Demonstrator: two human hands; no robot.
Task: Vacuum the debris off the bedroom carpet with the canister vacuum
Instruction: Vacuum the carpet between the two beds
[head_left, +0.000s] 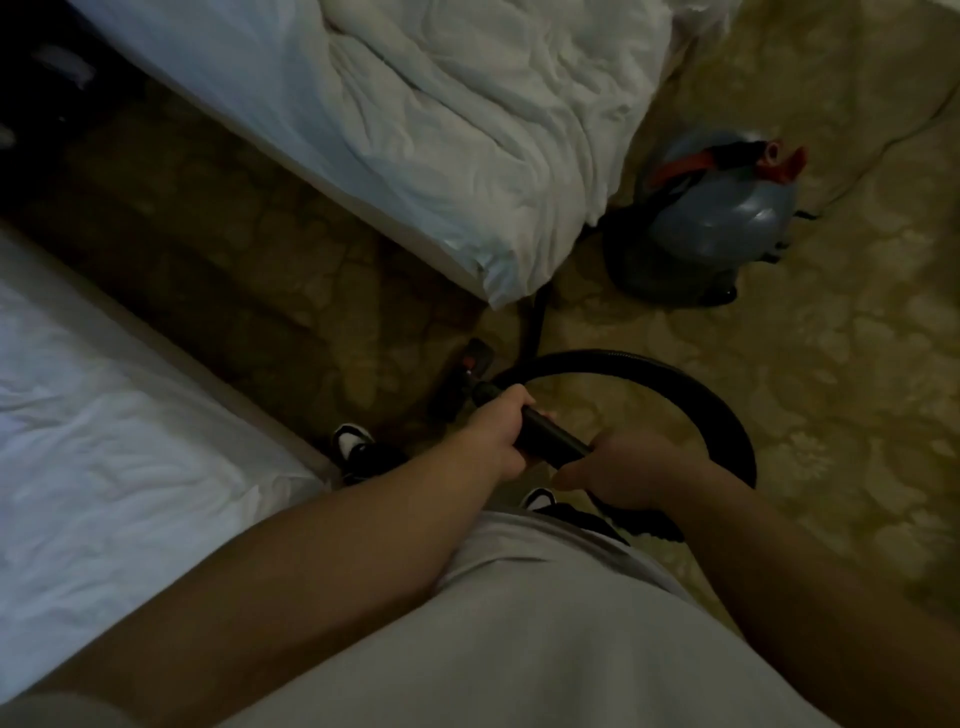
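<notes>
Both hands are on the black plastic vacuum wand (556, 439). The left hand (498, 431) has its fingers wrapped tightly round the forward part, and the right hand (623, 467) grips the rear end, where the black ribbed hose (623, 357) leaves.

The wand's long axis slants from the right fingers, through the left fingers and down to the dark floor nozzle (465, 371). The nozzle sits just ahead of the left fingertips on the beige patterned carpet (805, 364), so the left hand is the nearer one and should do the steering.

That line points into the dim strip of carpet between the two white-sheeted beds (415, 114), which looks like the next stretch to cover. I can't make out any debris in this light.

The hose arcs away to the right of the right fingers. The grey round canister vacuum (717, 218) stands well beyond both hands, by the corner of the far bed.
</notes>
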